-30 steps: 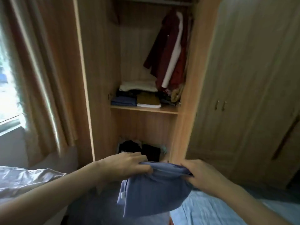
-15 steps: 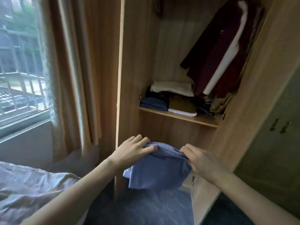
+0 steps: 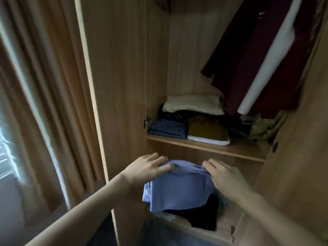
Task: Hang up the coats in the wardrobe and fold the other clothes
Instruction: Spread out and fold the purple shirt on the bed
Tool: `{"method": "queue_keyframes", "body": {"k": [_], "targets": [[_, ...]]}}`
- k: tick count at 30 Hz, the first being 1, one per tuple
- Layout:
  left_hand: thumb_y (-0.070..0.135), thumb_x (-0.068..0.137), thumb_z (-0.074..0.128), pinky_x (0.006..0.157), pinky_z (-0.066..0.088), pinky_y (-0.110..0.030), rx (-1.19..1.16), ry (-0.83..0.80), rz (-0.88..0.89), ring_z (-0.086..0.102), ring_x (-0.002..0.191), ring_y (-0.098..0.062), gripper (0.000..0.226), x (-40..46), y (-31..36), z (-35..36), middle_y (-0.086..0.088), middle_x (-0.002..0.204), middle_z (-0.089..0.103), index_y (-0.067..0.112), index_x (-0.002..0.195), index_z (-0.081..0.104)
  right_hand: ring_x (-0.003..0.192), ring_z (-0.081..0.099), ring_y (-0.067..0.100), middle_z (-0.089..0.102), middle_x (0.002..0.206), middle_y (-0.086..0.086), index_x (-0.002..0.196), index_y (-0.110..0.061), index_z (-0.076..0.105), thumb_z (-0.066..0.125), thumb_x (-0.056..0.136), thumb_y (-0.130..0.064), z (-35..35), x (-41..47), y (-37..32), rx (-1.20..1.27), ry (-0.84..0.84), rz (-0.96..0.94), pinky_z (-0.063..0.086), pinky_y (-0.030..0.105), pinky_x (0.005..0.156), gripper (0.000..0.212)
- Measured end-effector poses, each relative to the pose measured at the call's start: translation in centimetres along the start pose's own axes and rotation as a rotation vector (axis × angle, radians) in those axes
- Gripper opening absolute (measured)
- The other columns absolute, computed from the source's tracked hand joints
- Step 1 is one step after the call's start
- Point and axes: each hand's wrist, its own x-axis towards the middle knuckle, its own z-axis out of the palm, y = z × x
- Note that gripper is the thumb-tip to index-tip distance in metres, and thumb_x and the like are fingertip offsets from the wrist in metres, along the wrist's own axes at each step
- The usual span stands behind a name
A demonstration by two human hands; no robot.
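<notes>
Two bare hands hold a folded periwinkle-blue garment [image 3: 179,190] in front of the lower compartment of an open wooden wardrobe [image 3: 122,86]. The cloth is smooth and matte, folded into a rough rectangle with a rounded, bunched top edge and layered paler edges showing at its lower left corner. The left hand [image 3: 145,168] comes in from the lower left with the forearm angled up, palm down, its fingers laid nearly straight over the upper left fold; the thumb is hidden, so how it clamps underneath cannot be told. The right hand [image 3: 221,173] reaches in from the lower right, knuckles up, fingers curled over the upper right edge and pinching the fabric.

Behind and below the garment, a black folded item [image 3: 204,217] lies in the lower compartment, partly covered by the blue cloth. Above it runs a light wood-grain shelf [image 3: 245,150] with a straight front edge and a bare strip of board along the front and toward the right. On the shelf sit a speckled navy folded piece [image 3: 168,129], a mustard folded piece [image 3: 207,128] on top of a white one, and a cream folded piece [image 3: 193,103] stacked higher at the back. A dark maroon coat [image 3: 236,59] with a white stripe [image 3: 269,59] hangs at the upper right, its hem reaching down to the stacks. An olive crumpled cloth [image 3: 264,128] lies at the shelf's right end. The wardrobe's open door stands to the left, with brown pleated curtains [image 3: 44,95] beyond it.
</notes>
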Motion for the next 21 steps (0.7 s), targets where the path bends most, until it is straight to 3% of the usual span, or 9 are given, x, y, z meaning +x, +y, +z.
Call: {"method": "queue_keyframes", "body": {"k": [3, 6, 8, 10, 12, 14, 16, 18, 21], "targets": [[-0.007, 0.069, 0.061, 0.048, 0.048, -0.03, 0.03, -0.017, -0.045, 0.055, 0.074, -0.021, 0.066, 4.0, -3.6, 2.8, -0.002, 0.11, 0.062, 0.025, 0.125, 0.05, 0.056, 0.059, 0.019, 0.056, 0.07, -0.006, 0.08, -0.023, 0.054, 0.085, 0.056, -0.01, 2.1, 4.7, 3.8, 0.015, 0.053, 0.02, 0.033, 0.024, 0.035, 0.042], [0.003, 0.079, 0.043, 0.041, 0.044, -0.026, 0.019, -0.074, -0.034, 0.059, 0.077, -0.02, 0.051, 6.8, -6.9, 5.3, 0.0, 0.106, 0.064, 0.027, 0.122, 0.052, 0.049, 0.056, 0.018, 0.059, 0.064, -0.005, 0.076, -0.021, 0.057, 0.086, 0.054, -0.009, 4.0, 8.8, 6.1, 0.047, 0.046, 0.016, 0.017, 0.018, 0.036, 0.039], [0.008, 0.084, 0.044, 0.041, 0.036, -0.023, 0.038, -0.104, -0.016, 0.06, 0.08, -0.018, 0.044, 8.5, -9.4, 7.0, 0.002, 0.105, 0.064, 0.029, 0.122, 0.051, 0.06, 0.059, 0.019, 0.061, 0.076, -0.005, 0.086, -0.023, 0.053, 0.078, 0.068, -0.012, 5.7, 11.5, 7.6, 0.082, 0.0, 0.023, 0.032, 0.027, 0.038, 0.032], [0.005, 0.082, 0.059, 0.042, 0.028, -0.023, 0.059, -0.101, 0.02, 0.058, 0.079, -0.018, 0.047, 9.9, -12.1, 9.1, 0.003, 0.106, 0.063, 0.029, 0.122, 0.051, 0.081, 0.059, 0.02, 0.057, 0.094, -0.006, 0.097, -0.026, 0.049, 0.061, 0.085, -0.014, 7.1, 14.5, 9.3, 0.213, -0.109, 0.067, 0.045, 0.035, 0.056, 0.021], [0.001, 0.08, 0.068, 0.041, 0.033, -0.026, 0.037, -0.12, 0.047, 0.057, 0.08, -0.018, 0.056, 11.0, -14.8, 11.6, 0.002, 0.108, 0.062, 0.028, 0.125, 0.048, 0.083, 0.056, 0.018, 0.054, 0.091, -0.007, 0.084, -0.033, 0.042, 0.056, 0.09, -0.016, 8.9, 17.2, 11.2, 0.405, -0.2, 0.048, 0.045, 0.036, 0.064, 0.023], [0.0, 0.085, 0.063, 0.048, 0.046, -0.033, -0.04, -0.133, 0.042, 0.057, 0.084, -0.019, 0.057, 12.1, -17.6, 14.1, 0.001, 0.108, 0.06, 0.027, 0.129, 0.042, 0.076, 0.055, 0.015, 0.053, 0.082, -0.007, 0.073, -0.036, 0.036, 0.058, 0.091, -0.02, 11.0, 20.3, 12.9, 0.537, -0.254, 0.031, 0.044, 0.036, 0.063, 0.032], [0.005, 0.091, 0.054, 0.056, 0.051, -0.037, -0.157, -0.132, -0.037, 0.057, 0.084, -0.018, 0.049, 13.8, -20.7, 16.7, 0.001, 0.104, 0.06, 0.027, 0.133, 0.039, 0.072, 0.056, 0.013, 0.055, 0.077, -0.005, 0.074, -0.032, 0.043, 0.06, 0.089, -0.023, 12.9, 24.1, 14.6, 0.593, -0.295, 0.049, 0.046, 0.038, 0.063, 0.024], [0.012, 0.093, 0.055, 0.056, 0.052, -0.035, -0.209, -0.124, -0.112, 0.058, 0.079, -0.017, 0.049, 16.0, -24.3, 19.1, 0.001, 0.097, 0.061, 0.029, 0.135, 0.037, 0.07, 0.058, 0.012, 0.059, 0.074, -0.005, 0.076, -0.026, 0.05, 0.063, 0.086, -0.022, 14.2, 28.5, 16.6, 0.592, -0.273, 0.081, 0.048, 0.038, 0.062, 0.017], [0.005, 0.088, 0.064, 0.06, 0.05, -0.03, -0.22, -0.053, -0.156, 0.059, 0.082, -0.019, 0.064, 20.8, -31.1, 21.9, -0.002, 0.102, 0.064, 0.027, 0.142, 0.038, 0.067, 0.06, 0.013, 0.061, 0.071, -0.005, 0.074, -0.027, 0.052, 0.066, 0.085, -0.018, 15.1, 35.6, 20.1, 0.633, -0.185, 0.135, 0.047, 0.034, 0.059, 0.02]]}}
